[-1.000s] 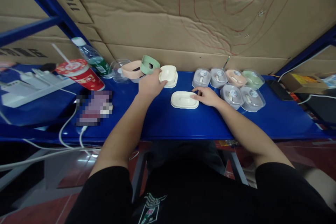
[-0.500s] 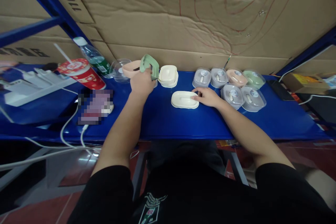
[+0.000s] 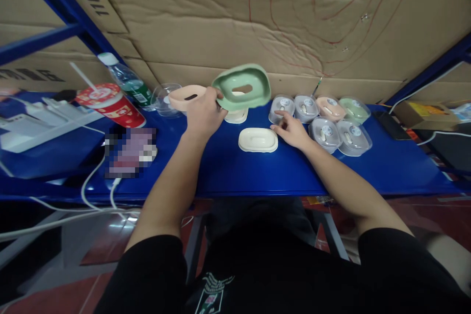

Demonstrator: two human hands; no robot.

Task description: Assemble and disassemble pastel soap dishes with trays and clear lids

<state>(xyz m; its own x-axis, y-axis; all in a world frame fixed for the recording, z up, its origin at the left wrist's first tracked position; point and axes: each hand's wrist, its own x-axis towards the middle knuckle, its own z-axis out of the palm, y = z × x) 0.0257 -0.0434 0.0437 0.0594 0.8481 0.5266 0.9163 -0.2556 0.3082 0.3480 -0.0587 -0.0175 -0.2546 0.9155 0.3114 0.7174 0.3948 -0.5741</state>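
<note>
My left hand (image 3: 206,113) grips the left rim of a green plastic cover (image 3: 260,89), an oval shell with a slot through its middle, and holds it up over the table. Behind the cover, cream-coloured pieces (image 3: 237,117) are stacked and partly hidden. A peach cover (image 3: 180,97) with a similar slot lies just left of that hand. In front of me a cream oval base (image 3: 258,140) rests flat on the blue table. My right hand (image 3: 290,130) hovers at the base's right end, fingers apart, holding nothing; whether the thumb touches the base I cannot tell.
Several lidded boxes (image 3: 324,133) stand at the right. At the left are a clear container (image 3: 165,100), a water bottle (image 3: 134,86), a red cup (image 3: 119,108), a power strip (image 3: 47,125) and white cables. A cardboard wall (image 3: 206,19) closes off the back of the blue table (image 3: 228,171).
My left hand has lifted the green cover and turned it rightward, so its hollow inside faces me. My right hand has let go of the cream base, its fingers now spread.
</note>
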